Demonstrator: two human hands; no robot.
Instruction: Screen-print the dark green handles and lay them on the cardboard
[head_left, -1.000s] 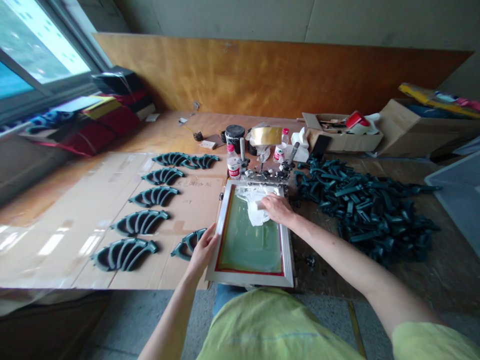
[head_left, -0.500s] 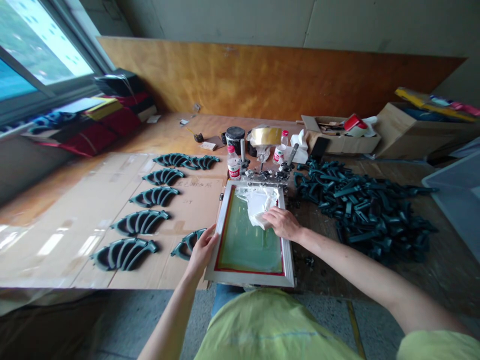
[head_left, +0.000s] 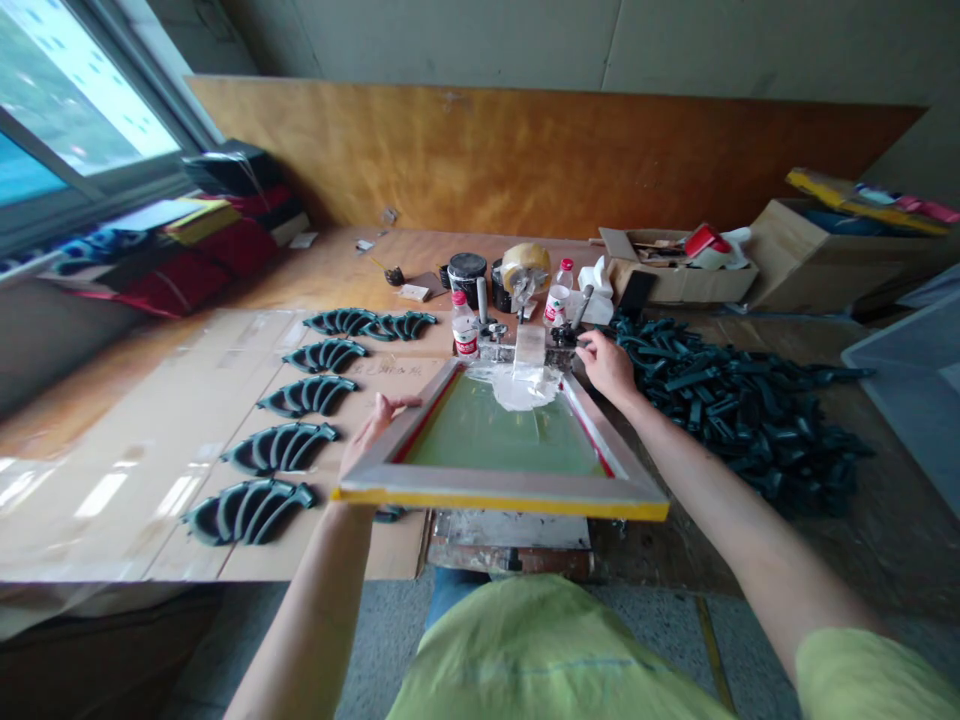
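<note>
A silk-screen frame (head_left: 502, 492) with green mesh (head_left: 487, 440) is tilted up at its near edge, hinged at the far end. My left hand (head_left: 373, 428) grips its left rail from below, with the fingers curled over the top. White ink and a whitish squeegee (head_left: 529, 372) sit at the mesh's far end. My right hand (head_left: 609, 366) is at the far right corner beside the black hinge clamp (head_left: 564, 338), fingers pinched; what they hold is hidden. Under the raised frame, a stained base board (head_left: 510, 530) is exposed.
A heap of dark curved plastic parts (head_left: 750, 400) lies on the right. Rows of the same parts (head_left: 277, 445) rest on cardboard at left. Two bottles (head_left: 465, 330), a black tin (head_left: 469, 268) and a tape roll (head_left: 525, 262) stand behind the frame. Cardboard boxes (head_left: 675, 272) sit at back right.
The frame, flat before, is now swung up at its near edge by my left hand. My right hand left the white cloth on the mesh and moved to the far right corner.
</note>
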